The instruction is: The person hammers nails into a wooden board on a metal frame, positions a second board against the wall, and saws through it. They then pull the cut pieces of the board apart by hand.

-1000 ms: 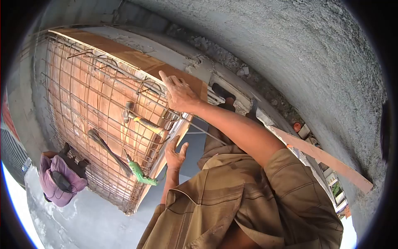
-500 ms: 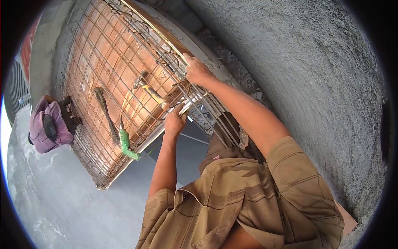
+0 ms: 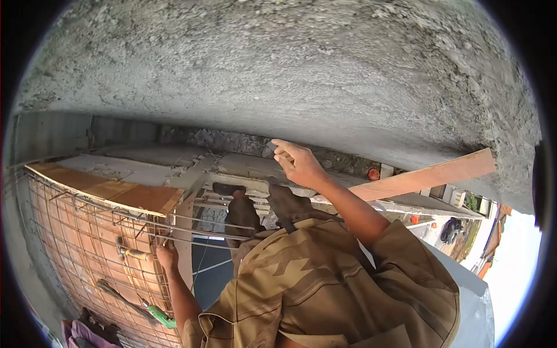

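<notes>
Gripping the steel rods (image 3: 214,227) at the rebar mesh (image 3: 75,243) edge with clenched left hand (image 3: 167,255) fingers, the person is holding the right hand (image 3: 299,163) released near the ledge (image 3: 243,165); mesh appears laid, rods seemingly not yet placed.

The purple bag (image 3: 87,338) was cut off at the bottom edge; the left hand (image 3: 167,255) had its fingertips lost among the rebar mesh (image 3: 75,243).

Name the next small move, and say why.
Probably bring the right hand down to the mesh: it is open and holds nothing, while the left hand alone grips the mesh's edge bars.
</notes>
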Demonstrator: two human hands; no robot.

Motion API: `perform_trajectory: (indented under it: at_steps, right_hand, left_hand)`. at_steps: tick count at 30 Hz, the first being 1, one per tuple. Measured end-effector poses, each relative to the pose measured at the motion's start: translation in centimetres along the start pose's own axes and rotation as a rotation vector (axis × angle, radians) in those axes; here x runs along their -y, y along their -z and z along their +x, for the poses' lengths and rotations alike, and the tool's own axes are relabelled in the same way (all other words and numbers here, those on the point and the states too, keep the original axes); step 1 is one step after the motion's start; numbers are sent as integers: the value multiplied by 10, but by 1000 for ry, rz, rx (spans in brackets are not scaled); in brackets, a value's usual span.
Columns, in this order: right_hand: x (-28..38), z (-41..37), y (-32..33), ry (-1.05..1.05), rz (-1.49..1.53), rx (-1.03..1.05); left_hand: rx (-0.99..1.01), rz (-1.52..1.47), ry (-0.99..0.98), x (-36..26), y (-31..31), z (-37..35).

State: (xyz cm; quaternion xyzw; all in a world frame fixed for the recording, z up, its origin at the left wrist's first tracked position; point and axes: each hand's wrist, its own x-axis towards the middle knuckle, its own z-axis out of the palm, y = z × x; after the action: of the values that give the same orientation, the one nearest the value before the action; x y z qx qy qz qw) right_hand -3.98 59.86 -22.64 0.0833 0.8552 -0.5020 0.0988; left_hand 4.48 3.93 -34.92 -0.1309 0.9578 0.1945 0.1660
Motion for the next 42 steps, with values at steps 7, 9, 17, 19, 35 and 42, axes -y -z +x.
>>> perform_trajectory:
  at_steps: [7,9,17,19,35,42]
  right_hand:
    - [23,-106,251,264,-494,-1212]
    - [4,-149,322,18,-744,-1477]
    - [-129,-179,394,-549,-1011,-1453]
    - [-128,-176,394,-496,-938,-1468]
    - [116,-226,281,-54,-425,-1632]
    - [121,-234,278,300,-43,-1764]
  left_hand:
    - [90,-171,-22,6,-1,11]
    - [104,-161,48,-3,6,10]
    - [-11,165,298,-22,1,9]
    - [52,111,270,8,-11,19]
    - [57,52,490,-65,14,-10]
    - [3,77,463,-67,11,-13]
